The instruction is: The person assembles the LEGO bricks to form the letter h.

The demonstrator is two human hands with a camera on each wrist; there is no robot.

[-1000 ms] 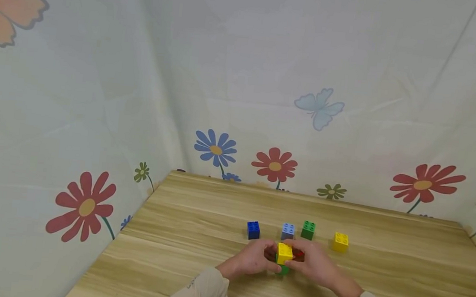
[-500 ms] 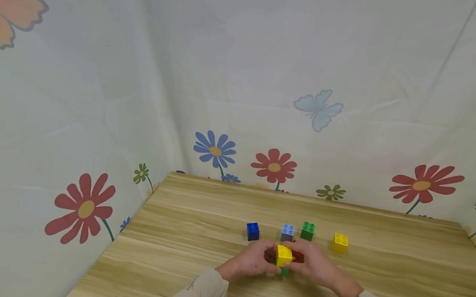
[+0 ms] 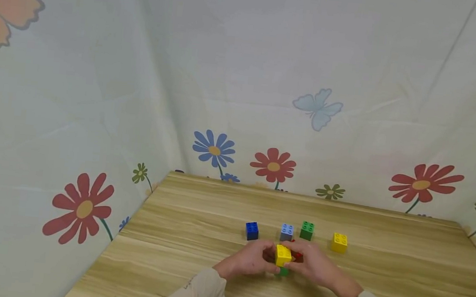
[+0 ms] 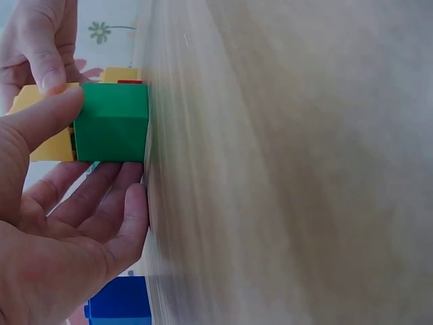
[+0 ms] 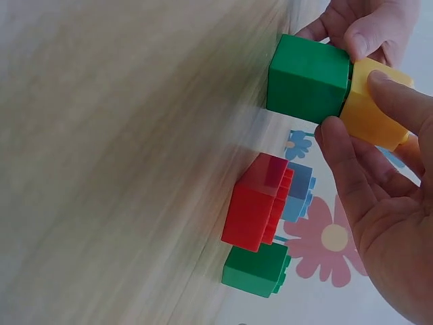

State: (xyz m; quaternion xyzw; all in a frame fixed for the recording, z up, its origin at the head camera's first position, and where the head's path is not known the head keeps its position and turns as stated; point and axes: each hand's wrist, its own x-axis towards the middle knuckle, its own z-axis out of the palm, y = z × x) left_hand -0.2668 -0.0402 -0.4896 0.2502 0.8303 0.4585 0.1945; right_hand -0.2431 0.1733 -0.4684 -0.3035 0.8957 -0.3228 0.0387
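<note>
- Both hands are busy at the near middle of the desk, meeting around a little stack of two toy bricks.
- The stack has an upper yellow brick sitting directly above a lower green brick, with a narrow dark line visible between them; the green one appears to stand on the wood.
- The person's left hand grips the green brick, its thumb on the near side by the seam and its fingers round the other side.
- The right hand pinches the yellow brick between thumb and fingers, one fingertip lying close to the seam.
- A red brick stands just beyond the stack, mostly hidden behind the right hand from the head view.
- Past the hands, a dark blue brick stands on the left, with a light blue brick to its right.
- A second green brick is near the light blue one, and a second yellow brick stands apart, farther right.
- Pale sleeves reach to both wrists, and a white cloth printed with flowers and butterflies hangs behind the desk.
</note>
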